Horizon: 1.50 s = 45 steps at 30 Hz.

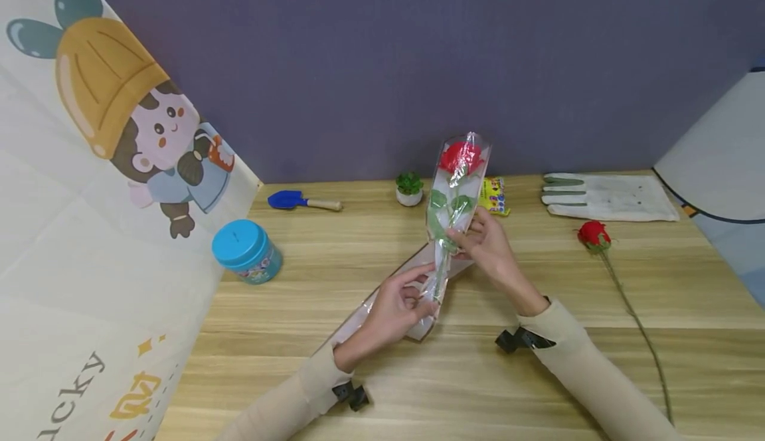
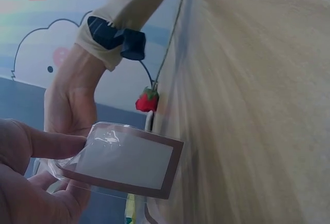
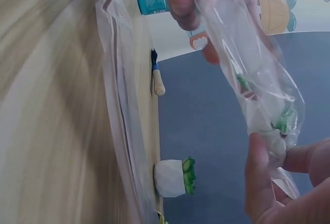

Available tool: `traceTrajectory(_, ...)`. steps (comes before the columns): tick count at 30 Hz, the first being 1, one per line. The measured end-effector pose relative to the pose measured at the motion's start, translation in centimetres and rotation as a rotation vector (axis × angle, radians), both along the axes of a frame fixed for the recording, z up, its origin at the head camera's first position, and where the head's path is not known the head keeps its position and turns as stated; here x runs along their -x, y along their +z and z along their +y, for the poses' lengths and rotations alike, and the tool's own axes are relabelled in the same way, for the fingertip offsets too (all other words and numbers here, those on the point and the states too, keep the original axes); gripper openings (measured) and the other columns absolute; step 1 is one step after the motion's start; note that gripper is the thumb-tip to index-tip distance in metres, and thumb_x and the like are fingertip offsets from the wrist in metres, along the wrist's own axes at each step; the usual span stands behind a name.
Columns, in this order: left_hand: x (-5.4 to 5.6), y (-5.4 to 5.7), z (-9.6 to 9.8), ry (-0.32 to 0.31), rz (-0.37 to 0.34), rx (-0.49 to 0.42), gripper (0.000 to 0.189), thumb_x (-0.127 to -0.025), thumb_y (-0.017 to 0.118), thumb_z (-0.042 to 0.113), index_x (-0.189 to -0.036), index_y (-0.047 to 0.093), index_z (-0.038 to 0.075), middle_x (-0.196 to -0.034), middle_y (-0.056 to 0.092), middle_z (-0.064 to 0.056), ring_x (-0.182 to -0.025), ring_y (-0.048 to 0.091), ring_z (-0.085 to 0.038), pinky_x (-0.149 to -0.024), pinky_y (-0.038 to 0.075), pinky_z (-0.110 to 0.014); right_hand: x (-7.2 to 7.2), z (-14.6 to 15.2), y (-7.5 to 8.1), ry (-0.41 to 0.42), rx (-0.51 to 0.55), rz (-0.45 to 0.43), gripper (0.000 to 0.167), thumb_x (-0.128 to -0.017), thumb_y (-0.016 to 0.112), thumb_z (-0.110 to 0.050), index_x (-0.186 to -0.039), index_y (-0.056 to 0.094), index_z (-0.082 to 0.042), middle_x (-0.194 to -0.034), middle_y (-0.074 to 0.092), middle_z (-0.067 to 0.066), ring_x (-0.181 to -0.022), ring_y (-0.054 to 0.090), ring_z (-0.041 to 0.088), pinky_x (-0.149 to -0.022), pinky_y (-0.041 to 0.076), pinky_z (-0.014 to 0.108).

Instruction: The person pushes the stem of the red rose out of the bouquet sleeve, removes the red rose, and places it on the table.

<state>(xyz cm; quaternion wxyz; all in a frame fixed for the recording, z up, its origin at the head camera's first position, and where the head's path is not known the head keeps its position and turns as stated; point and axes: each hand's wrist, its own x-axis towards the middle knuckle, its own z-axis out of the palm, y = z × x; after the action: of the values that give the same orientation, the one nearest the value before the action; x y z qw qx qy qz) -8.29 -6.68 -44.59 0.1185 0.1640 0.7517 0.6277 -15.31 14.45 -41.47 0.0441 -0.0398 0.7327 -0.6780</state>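
A red rose (image 1: 461, 157) with green leaves stands inside a clear plastic flower sleeve (image 1: 431, 225), tilted with its bloom toward the back wall. My left hand (image 1: 394, 305) pinches the gathered lower part of this sleeve; below it the flat end with a brown border (image 2: 170, 170) sticks out in the left wrist view. Higher up, just under the leaves, my right hand (image 1: 491, 250) holds the sleeve between thumb and fingers. The right wrist view shows the crinkled plastic (image 3: 242, 43) stretched between both hands. Beneath them another flat wrapping sleeve (image 1: 352, 321) lies on the table.
A loose red rose (image 1: 594, 234) lies at the right, below a white glove (image 1: 627, 196). Along the back are a blue toy shovel (image 1: 288, 200), a small potted plant (image 1: 409, 190) and a yellow packet (image 1: 495, 195). A blue lidded tub (image 1: 246, 252) stands left.
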Motion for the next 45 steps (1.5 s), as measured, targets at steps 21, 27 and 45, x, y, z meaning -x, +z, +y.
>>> traceTrajectory(21, 0.4, 0.4, 0.1, -0.101, -0.058, -0.012, 0.072, -0.084, 0.077, -0.01, -0.15, 0.052, 0.002, -0.128, 0.062, -0.026, -0.103, 0.075, -0.029, -0.074, 0.063, -0.022, 0.2, 1.2, 0.4, -0.12, 0.142, -0.027, 0.059, -0.097, 0.07, -0.005, -0.15, 0.044, -0.002, -0.106, 0.074, -0.013, -0.089, 0.073, 0.002, -0.079, 0.063, 0.02)
traceTrajectory(27, 0.5, 0.3, 0.1, -0.147, -0.063, 0.01, 0.075, -0.084, 0.078, -0.011, -0.151, 0.047, 0.002, -0.132, 0.064, -0.026, -0.11, 0.073, -0.042, -0.079, 0.066, -0.027, 0.6, 1.7, 1.4, -0.223, 0.282, 0.042, 0.051, -0.094, 0.074, -0.003, -0.14, 0.053, -0.009, -0.103, 0.076, -0.009, -0.087, 0.073, 0.004, -0.072, 0.064, 0.021)
traceTrajectory(45, 1.6, 1.9, -0.6, -0.185, -0.038, 0.053, 0.084, -0.085, 0.08, -0.003, -0.157, 0.039, 0.011, -0.132, 0.065, -0.023, -0.107, 0.071, -0.026, -0.083, 0.064, -0.026, 0.2, 1.7, 2.4, -0.198, 0.235, 0.076, 0.052, -0.095, 0.074, -0.003, -0.142, 0.054, 0.004, -0.095, 0.079, -0.013, -0.08, 0.077, 0.005, -0.071, 0.065, 0.024)
